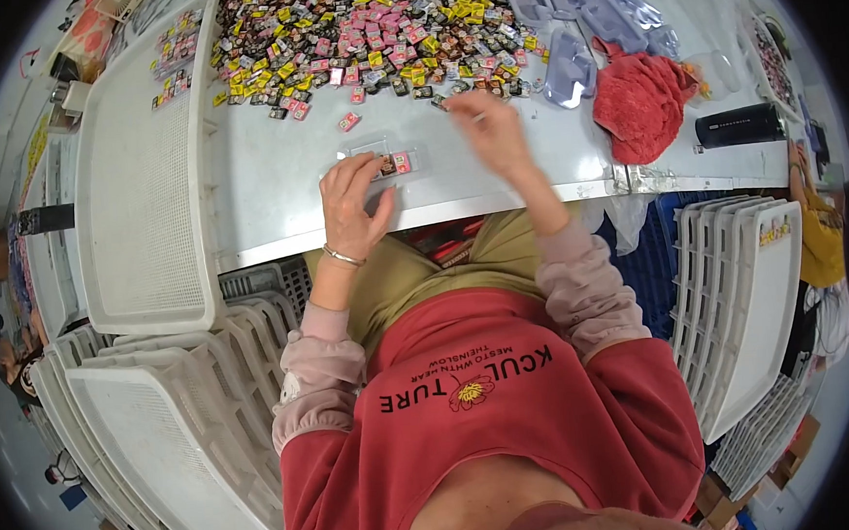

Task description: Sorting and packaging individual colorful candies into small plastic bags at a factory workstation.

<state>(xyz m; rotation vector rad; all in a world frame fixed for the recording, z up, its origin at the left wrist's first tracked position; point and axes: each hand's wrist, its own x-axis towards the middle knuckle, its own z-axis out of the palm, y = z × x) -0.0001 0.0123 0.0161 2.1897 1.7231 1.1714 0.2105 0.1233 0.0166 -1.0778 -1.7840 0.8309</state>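
Observation:
A small clear plastic tray [414, 170] lies near the table's front edge. A pink block [401, 162] and a dark, brown-patterned one [387, 165] sit side by side in it. My left hand [347, 204] grips the tray's left end, fingers on top and thumb along the near side, hiding part of it. Farther right, my right hand [492, 136] reaches toward the near edge of a wide pile of small coloured blocks [372, 40]. Motion blurs its fingers, and whether they pinch a block cannot be made out. One loose pink block [349, 122] lies beyond the tray.
A large white perforated tray [147, 185] rests on the left with filled packs at its far end. Clear plastic trays [570, 67], a red cloth [643, 106] and a black cylinder [742, 126] are on the right. White crates [737, 294] stand stacked on both sides.

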